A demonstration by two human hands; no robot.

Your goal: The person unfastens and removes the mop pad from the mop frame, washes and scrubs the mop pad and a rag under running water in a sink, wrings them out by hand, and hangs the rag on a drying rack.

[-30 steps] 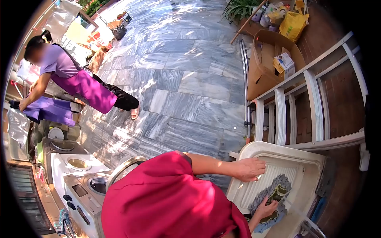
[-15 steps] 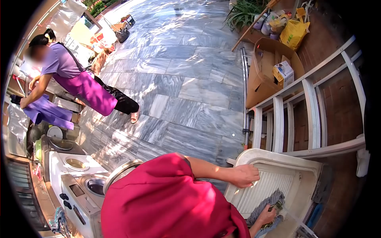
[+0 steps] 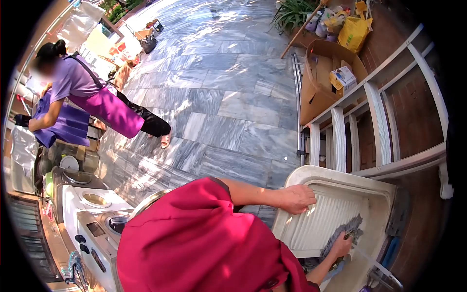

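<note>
Within the laundry sink [image 3: 340,176], beyond the edge of its ribbed washboard [image 3: 314,224], the shaggy grey cloth [image 3: 349,227] is clamped by the right hand [image 3: 343,244]. The left hand [image 3: 297,199] is curled near the rim; its grip cannot be told. Cloth slippage is judged possible if one-handed hold is loosened.
</note>
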